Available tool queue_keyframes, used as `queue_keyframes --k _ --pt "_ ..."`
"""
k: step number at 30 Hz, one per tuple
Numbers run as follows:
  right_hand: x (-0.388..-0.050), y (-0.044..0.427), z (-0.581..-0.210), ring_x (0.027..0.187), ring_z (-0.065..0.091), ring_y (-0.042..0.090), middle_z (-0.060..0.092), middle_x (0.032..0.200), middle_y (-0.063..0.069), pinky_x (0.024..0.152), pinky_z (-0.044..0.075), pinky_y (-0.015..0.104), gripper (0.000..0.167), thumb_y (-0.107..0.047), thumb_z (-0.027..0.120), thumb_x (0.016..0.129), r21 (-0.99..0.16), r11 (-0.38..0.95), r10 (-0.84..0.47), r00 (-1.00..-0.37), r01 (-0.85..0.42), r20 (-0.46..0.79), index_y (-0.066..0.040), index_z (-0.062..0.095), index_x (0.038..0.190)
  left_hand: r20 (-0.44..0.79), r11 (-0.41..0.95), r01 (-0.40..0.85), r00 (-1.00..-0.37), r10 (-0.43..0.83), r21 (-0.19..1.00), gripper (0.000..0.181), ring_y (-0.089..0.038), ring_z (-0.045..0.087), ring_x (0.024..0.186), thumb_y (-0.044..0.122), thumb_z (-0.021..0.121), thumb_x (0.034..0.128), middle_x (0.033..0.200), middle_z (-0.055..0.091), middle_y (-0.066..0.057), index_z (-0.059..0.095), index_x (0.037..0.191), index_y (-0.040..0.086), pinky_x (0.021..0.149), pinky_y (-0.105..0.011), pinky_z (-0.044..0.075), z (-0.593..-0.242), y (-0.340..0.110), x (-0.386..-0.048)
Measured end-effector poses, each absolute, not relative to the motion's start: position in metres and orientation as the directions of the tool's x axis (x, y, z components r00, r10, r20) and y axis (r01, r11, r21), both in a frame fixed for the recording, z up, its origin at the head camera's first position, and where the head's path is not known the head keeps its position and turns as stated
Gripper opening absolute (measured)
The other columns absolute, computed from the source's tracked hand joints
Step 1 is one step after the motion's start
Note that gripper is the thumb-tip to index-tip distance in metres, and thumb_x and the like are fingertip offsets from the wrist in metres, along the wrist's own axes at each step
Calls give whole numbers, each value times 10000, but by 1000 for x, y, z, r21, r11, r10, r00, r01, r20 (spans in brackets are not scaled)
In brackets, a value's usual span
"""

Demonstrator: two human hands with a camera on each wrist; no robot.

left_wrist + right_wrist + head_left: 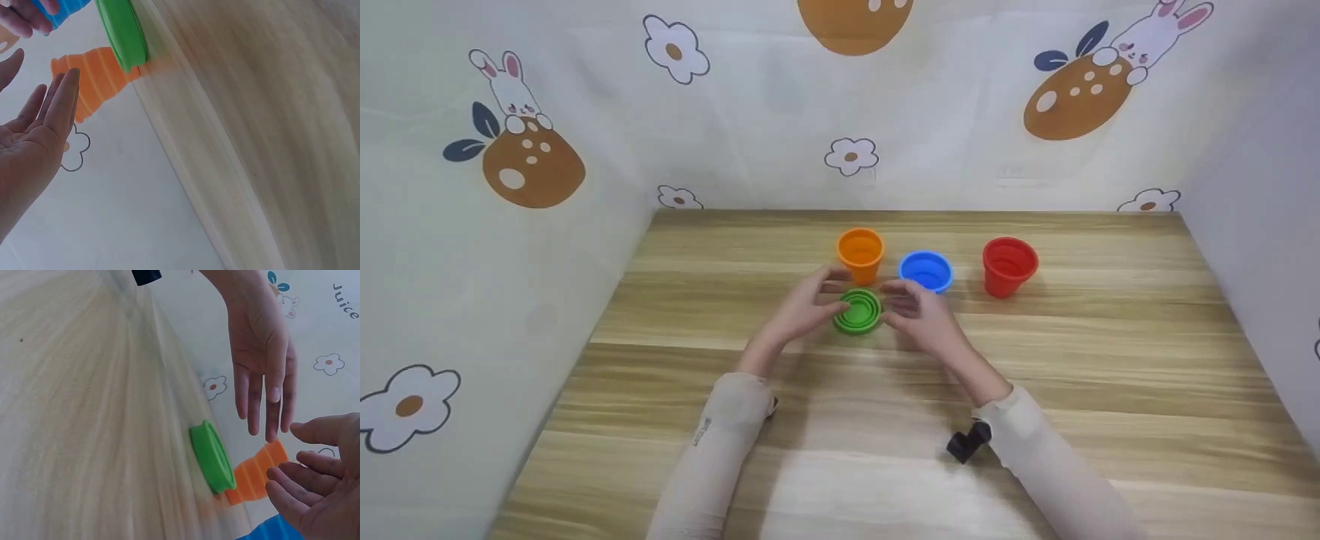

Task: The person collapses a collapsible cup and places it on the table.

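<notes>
A green collapsible cup (859, 311), folded flat into rings, lies on the table between the two hands. My left hand (804, 309) is held at its left side, and my right hand (928, 324) faces it from the right. Both wrist views show the left fingers (61, 107) and right fingers (306, 481) loosely extended, apart from the green cup (212, 458) and gripping nothing. Just behind it stands an orange cup (861, 251), drawn out tall. A blue cup (926, 270) is behind my right hand, which hides part of it.
Farther right stands a red cup (1009, 266), extended. The wood-grain table (885, 465) ends at a wall covering (765, 112) printed with rabbits and flowers. A black device (969, 441) sits at the right wrist.
</notes>
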State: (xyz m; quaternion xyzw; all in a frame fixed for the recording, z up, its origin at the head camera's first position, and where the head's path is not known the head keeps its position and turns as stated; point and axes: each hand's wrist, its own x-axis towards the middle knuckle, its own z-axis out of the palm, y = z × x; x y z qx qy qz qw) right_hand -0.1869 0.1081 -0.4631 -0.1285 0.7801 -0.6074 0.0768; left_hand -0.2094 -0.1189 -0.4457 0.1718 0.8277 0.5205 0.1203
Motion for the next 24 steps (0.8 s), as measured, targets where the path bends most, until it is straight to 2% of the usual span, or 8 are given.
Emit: queue_keyframes --k 7,14,24 --pt "-189 116 -456 1250 575 460 576 1338 327 1063 500 476 456 74 656 885 -974 147 -283 -951 -170 123 136 519 1316 0 358 168 -905 425 919 520 -406 506 1342 3 624 938 1460 486 -245 434 1421 -16 1144 -515 419 -446 -110 -210" --pt "-190 124 -449 1254 587 419 595 1343 272 1048 518 403 424 54 654 902 -970 164 -258 -957 -180 134 103 544 1308 27 324 183 -901 433 928 504 -458 504 1320 -24 624 926 1441 484 -278 443 1396 -41 1123 -540 434 -445 -99 -213" --pt "-192 138 -436 1267 585 396 581 1358 273 1046 520 372 420 40 659 905 -975 159 -203 -971 -158 125 81 553 1310 39 308 186 -903 427 933 473 -441 536 1291 -36 632 924 1428 507 -251 469 1367 -15 1071 -456 505 -441 -85 -216"
